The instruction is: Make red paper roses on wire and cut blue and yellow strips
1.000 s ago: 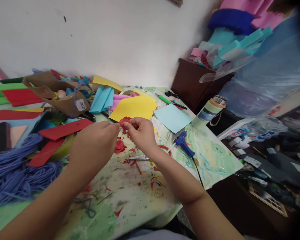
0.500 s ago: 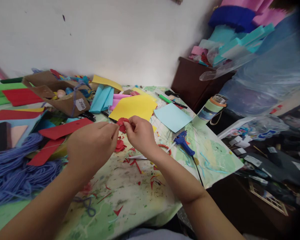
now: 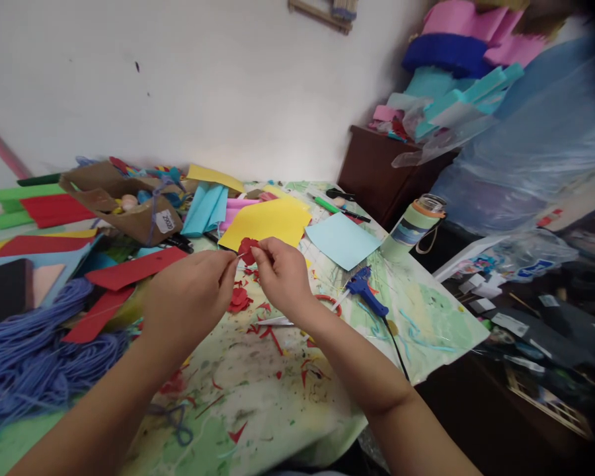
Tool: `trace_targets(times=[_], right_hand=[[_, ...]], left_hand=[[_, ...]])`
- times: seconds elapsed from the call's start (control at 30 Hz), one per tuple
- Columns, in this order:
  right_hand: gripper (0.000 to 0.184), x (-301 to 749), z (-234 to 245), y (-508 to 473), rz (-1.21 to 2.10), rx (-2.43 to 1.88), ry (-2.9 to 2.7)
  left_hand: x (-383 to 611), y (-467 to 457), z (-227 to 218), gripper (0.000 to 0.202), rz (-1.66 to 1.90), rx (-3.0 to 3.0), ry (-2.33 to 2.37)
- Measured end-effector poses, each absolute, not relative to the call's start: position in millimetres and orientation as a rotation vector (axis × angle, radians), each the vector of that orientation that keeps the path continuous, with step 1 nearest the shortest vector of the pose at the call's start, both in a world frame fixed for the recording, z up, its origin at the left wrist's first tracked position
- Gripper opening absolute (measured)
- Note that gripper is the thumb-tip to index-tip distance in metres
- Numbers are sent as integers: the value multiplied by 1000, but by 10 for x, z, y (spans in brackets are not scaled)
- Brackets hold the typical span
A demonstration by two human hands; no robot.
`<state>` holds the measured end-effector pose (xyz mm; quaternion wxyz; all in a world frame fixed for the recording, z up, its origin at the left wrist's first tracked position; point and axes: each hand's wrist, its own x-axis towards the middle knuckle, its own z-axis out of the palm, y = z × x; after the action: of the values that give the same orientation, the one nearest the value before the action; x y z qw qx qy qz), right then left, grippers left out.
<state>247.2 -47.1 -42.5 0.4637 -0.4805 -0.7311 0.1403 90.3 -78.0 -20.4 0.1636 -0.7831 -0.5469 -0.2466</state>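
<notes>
Red paper flower (image 3: 248,251) pinched in right hand (image 3: 280,277) fingertips, above the counter (image 3: 416,324); left hand (image 3: 188,297) just beside it, hands nearly together. Second red flower (image 3: 238,300) lies below on the counter among red scraps (image 3: 276,342); yellow paper sheet (image 3: 265,223) far, blue glue gun (image 3: 364,291) right.

Foam flower (image 3: 248,251) between both hands (image 3: 188,297) (image 3: 281,277)

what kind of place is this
Likely a craft workspace: a cluttered table with red cut scraps, coloured sheets like the yellow one, a blue hot glue gun and blue yarn.
</notes>
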Motion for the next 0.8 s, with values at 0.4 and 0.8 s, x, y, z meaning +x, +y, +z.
trace_targets(times=[0.4, 0.8], right_hand=[[22, 2459, -384, -511, 435, -1197, -1743], [24, 2473, -367, -516, 476, -963, -1627]], left_hand=[[912, -760, -177, 41, -737, -2265, -1741], [763, -843, -155, 21, -1660, -2080, -1682]])
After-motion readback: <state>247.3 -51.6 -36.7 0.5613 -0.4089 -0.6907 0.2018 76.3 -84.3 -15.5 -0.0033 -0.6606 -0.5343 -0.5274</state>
